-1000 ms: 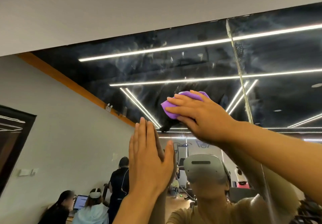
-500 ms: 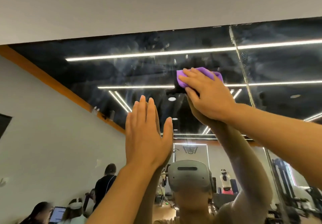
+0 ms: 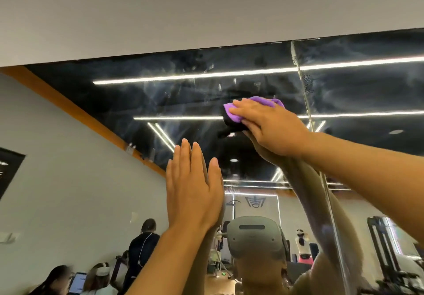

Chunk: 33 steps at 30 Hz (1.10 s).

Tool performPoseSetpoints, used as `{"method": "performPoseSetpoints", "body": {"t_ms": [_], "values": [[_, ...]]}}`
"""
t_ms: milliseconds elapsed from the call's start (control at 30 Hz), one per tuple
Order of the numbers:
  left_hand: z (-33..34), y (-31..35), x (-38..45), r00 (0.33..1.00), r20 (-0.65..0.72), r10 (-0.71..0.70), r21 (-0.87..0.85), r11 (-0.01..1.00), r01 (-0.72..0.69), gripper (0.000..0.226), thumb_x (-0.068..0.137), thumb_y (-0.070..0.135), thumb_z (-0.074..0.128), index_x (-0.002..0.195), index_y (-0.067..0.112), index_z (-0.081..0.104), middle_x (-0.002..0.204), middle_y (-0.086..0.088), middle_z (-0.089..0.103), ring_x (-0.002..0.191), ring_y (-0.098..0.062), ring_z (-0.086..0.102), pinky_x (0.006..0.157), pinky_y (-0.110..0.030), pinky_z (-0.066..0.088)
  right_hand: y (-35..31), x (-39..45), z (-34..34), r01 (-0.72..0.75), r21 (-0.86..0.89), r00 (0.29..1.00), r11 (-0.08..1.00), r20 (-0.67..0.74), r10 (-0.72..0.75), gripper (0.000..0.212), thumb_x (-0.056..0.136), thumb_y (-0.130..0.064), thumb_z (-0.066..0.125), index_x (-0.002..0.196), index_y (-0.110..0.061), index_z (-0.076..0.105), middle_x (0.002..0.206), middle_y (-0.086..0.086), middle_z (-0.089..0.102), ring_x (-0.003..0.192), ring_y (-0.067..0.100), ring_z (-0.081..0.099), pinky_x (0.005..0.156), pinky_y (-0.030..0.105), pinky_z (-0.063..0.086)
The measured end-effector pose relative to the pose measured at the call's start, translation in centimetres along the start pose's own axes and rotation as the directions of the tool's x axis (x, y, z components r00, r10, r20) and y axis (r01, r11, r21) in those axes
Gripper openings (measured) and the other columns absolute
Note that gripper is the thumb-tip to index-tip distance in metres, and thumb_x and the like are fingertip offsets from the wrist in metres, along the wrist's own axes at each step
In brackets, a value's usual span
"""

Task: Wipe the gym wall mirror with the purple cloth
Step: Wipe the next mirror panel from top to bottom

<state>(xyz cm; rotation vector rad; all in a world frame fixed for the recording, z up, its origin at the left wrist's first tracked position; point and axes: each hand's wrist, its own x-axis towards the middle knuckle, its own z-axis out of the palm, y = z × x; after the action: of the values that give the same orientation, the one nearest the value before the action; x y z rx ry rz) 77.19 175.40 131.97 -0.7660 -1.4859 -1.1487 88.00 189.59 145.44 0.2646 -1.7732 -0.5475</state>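
High on the wall mirror [image 3: 183, 102], just below its top edge: purple cloth [image 3: 231, 114], bunched, pressed to the smeared glass under the right hand [image 3: 268, 127], fingers laid nearly straight over it. Lower left of it: left hand [image 3: 192, 189], fingers straight and together, palm flat against the glass, holding nothing. Vertical seam [image 3: 305, 102] between mirror panels, just right of the cloth.

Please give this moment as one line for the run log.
right hand: presses purple cloth on mirror | left hand: flat on mirror
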Motion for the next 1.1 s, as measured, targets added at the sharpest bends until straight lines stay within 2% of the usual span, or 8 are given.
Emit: {"method": "performPoseSetpoints", "body": {"t_ms": [167, 267, 400, 600, 767, 900, 1000, 1100], "values": [[-0.3, -0.8, -0.1, 1.0, 0.017, 0.021, 0.025, 0.999, -0.021, 0.069, 0.09, 0.057, 0.007, 0.153, 0.032, 0.0, 0.163, 0.015, -0.007, 0.141, 0.005, -0.019, 0.116, -0.021, -0.014, -0.9, 1.8, 1.1, -0.055, 0.03, 0.995, 0.998, -0.087, 0.057, 0.038, 0.106, -0.021, 0.043, 0.14, -0.019, 0.057, 0.154, -0.001, 0.045, 0.147, 0.018, 0.033, 0.119, 0.029, 0.014], [-0.4, -0.7, -0.1, 1.0, 0.02, 0.008, 0.032, 0.999, -0.009, 0.069, 0.089, 0.057, 0.006, 0.154, 0.032, 0.002, 0.162, 0.016, -0.005, 0.141, 0.007, -0.017, 0.117, -0.021, -0.012, -2.2, -0.3, 1.6, 0.064, 0.032, 0.998, 0.997, -0.025, -0.064, 0.048, 0.1, -0.031, 0.038, 0.143, -0.019, 0.055, 0.153, 0.001, 0.047, 0.146, 0.019, 0.035, 0.118, 0.027, 0.014], [-0.2, -0.6, -0.8, 1.0, -0.025, -0.012, -0.034, 0.999, 0.011, 0.072, 0.091, 0.06, 0.007, 0.156, 0.031, 0.015, 0.164, 0.015, 0.005, 0.146, 0.005, -0.007, 0.122, -0.026, -0.004, -3.8, -4.0, 2.1, 0.26, 0.064, 0.959, 0.964, 0.098, -0.265, 0.051, 0.099, -0.043, 0.034, 0.142, -0.027, 0.056, 0.151, -0.006, 0.05, 0.145, 0.013, 0.037, 0.123, 0.038, 0.022], [0.4, 0.6, -1.3, 0.999, -0.009, -0.049, -0.038, 0.998, 0.049, 0.075, 0.089, 0.062, 0.005, 0.156, 0.03, 0.01, 0.164, 0.014, 0.0, 0.147, 0.002, -0.009, 0.119, -0.023, -0.007, -0.2, -7.4, 0.0, 0.395, 0.045, 0.896, 0.917, 0.199, -0.396, 0.05, 0.101, -0.052, 0.037, 0.146, -0.035, 0.05, 0.154, -0.02, 0.04, 0.148, 0.001, 0.025, 0.123, 0.029, 0.012], [0.9, 2.2, -0.5, 0.998, -0.019, 0.056, 0.016, 0.998, -0.056, 0.068, 0.085, 0.071, 0.002, 0.147, 0.043, -0.001, 0.155, 0.027, -0.009, 0.138, 0.015, -0.018, 0.114, -0.016, -0.013, 4.7, -3.2, -1.8, 0.236, -0.022, 0.967, 0.972, 0.1, -0.233, 0.055, 0.099, -0.057, 0.026, 0.147, -0.036, 0.046, 0.153, -0.022, 0.033, 0.144, -0.003, 0.022, 0.117, 0.011, -0.004], [1.6, 4.1, 1.3, 0.997, -0.013, 0.081, 0.026, 0.996, -0.081, 0.065, 0.092, 0.064, 0.015, 0.151, 0.041, 0.0, 0.154, 0.026, -0.011, 0.133, 0.014, -0.023, 0.112, -0.017, -0.014, 7.9, 1.6, -3.3, 0.014, -0.052, 0.999, 0.999, 0.044, -0.012, 0.05, 0.105, -0.051, 0.028, 0.152, -0.038, 0.035, 0.161, -0.014, 0.029, 0.151, 0.011, 0.021, 0.125, 0.042, 0.011], [2.4, 5.2, 2.4, 0.997, 0.027, 0.07, 0.053, 0.996, -0.071, 0.065, 0.098, 0.061, 0.016, 0.156, 0.034, 0.004, 0.163, 0.016, -0.008, 0.138, 0.005, -0.021, 0.114, -0.022, -0.014, 8.3, 3.5, -3.7, -0.11, -0.036, 0.994, 0.993, 0.008, 0.11, 0.047, 0.109, -0.035, 0.033, 0.155, -0.028, 0.034, 0.163, -0.006, 0.028, 0.151, 0.015, 0.021, 0.122, 0.04, 0.009], [3.2, 5.6, 2.6, 0.997, 0.039, 0.064, 0.127, 0.99, -0.068, 0.073, 0.093, 0.065, 0.007, 0.157, 0.031, 0.002, 0.164, 0.013, -0.011, 0.14, 0.002, -0.024, 0.115, -0.025, -0.017, 7.2, 2.2, -3.1, -0.126, -0.041, 0.992, 0.991, -0.022, 0.125, 0.05, 0.108, -0.037, 0.03, 0.156, -0.024, 0.033, 0.165, -0.002, 0.025, 0.152, 0.016, 0.018, 0.123, 0.034, 0.007]]}}
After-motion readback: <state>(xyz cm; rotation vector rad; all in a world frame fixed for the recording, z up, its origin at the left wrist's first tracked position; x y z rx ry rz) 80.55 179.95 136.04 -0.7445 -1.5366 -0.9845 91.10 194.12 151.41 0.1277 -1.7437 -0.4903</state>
